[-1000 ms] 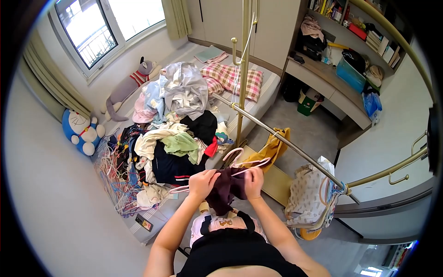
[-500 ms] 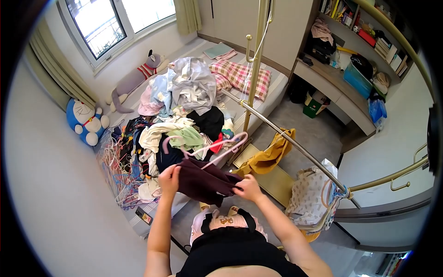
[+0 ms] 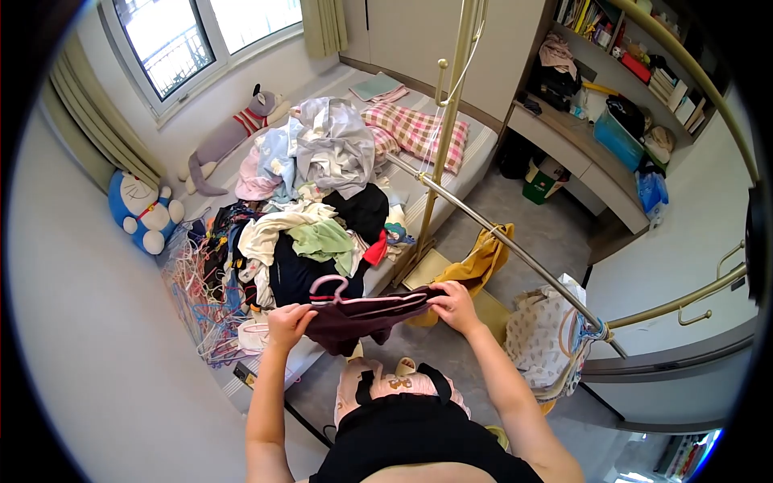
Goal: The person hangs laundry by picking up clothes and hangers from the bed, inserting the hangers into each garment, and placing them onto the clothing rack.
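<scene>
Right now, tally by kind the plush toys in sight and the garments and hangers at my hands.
Blue plush toy and grey plush toy: 2
Dark maroon garment, held by left hand and right hand: 1
Pink hanger: 1
Total: 4

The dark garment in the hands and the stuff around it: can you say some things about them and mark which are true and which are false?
1. The left hand and right hand both hold the dark garment. True.
2. The hanger with it is green. False: it is pink.
3. A yellow garment hangs from the metal rail. True.
4. The blue toy sits on the desk. False: it is beside the tangled hangers.
5. A checked pillow lies on the bed. True.
</scene>
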